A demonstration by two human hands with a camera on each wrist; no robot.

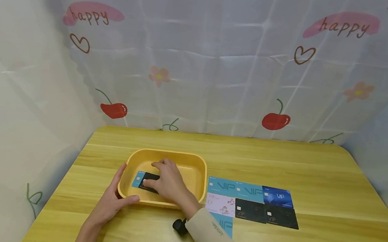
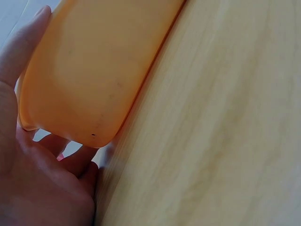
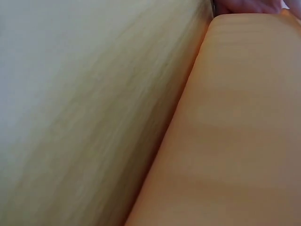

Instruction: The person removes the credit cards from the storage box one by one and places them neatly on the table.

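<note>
A yellow plastic basin stands on the table. My left hand holds its left end, thumb along the near rim and fingers against the left wall; the left wrist view shows this hand around the basin's end. Inside the basin, a black card overlaps a light blue card. My right hand reaches in over the near rim. Its thumb lies over the black card, with the other fingers spread apart from it. The right wrist view shows mostly the basin's outer wall.
Right of the basin, several cards lie flat in rows: light blue VIP cards, a dark blue card, a pale floral card and black cards. My right sleeve partly covers the lowest blue one. A patterned curtain hangs behind the table.
</note>
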